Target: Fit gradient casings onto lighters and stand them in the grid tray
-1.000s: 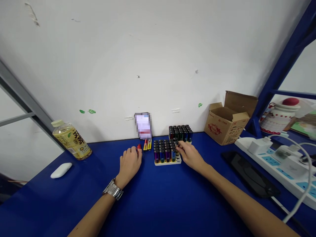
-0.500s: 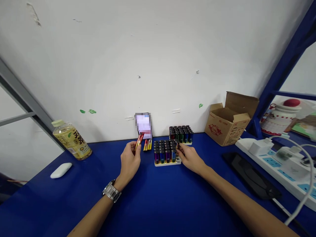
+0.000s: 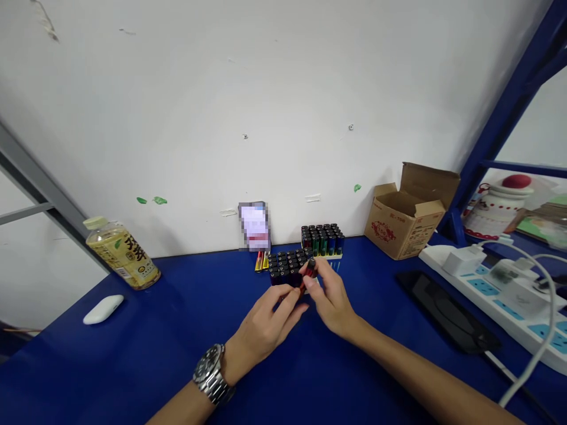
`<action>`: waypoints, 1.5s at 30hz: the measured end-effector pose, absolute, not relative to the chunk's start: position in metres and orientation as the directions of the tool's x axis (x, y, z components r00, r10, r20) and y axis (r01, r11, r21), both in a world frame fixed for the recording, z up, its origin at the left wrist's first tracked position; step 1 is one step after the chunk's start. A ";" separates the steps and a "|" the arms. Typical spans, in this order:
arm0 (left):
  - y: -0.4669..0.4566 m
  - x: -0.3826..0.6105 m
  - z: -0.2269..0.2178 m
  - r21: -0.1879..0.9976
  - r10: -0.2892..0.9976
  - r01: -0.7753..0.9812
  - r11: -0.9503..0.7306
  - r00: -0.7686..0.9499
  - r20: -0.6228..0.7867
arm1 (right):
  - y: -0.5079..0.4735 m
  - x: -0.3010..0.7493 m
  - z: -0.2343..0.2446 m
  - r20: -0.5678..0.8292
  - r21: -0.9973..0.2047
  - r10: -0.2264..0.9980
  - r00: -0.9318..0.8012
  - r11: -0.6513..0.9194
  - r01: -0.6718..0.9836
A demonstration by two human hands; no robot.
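Observation:
In front of the near rack, my two hands meet. My right hand [image 3: 331, 298] is closed round a battery [image 3: 311, 267] with a black top and a reddish body, held tilted. My left hand [image 3: 270, 319], with a metal watch on its wrist, pinches at the battery's lower end; a little red shows there, and the red-and-gold strip is mostly hidden by the fingers. Just behind the hands stands the near rack of black-topped batteries [image 3: 283, 267], partly covered by them. More red and gold strips [image 3: 261, 261] lie left of it.
Against the wall leans a blurred phone [image 3: 254, 227]. A second battery rack [image 3: 325, 241] stands behind. To the right are an open cardboard box [image 3: 398, 227], a black phone [image 3: 447, 313] and a white power strip [image 3: 491, 295]. A drink bottle [image 3: 126, 254] and white case [image 3: 103, 309] are left.
My left hand has moved right, bringing the red-and-gold strip to my right hand. My right hand has lifted a battery from the near rack and drawn it towards me.

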State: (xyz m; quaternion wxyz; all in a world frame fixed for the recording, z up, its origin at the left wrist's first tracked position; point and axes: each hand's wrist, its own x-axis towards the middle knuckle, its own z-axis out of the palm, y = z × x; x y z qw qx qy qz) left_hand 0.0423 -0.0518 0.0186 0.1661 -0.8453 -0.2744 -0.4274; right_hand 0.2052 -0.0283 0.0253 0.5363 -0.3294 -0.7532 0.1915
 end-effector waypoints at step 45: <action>0.007 -0.017 -0.006 0.315 0.930 0.945 -0.093 -0.030 0.367 | 0.024 0.244 -0.002 0.625 -0.653 0.770 -0.131 0.607 0.452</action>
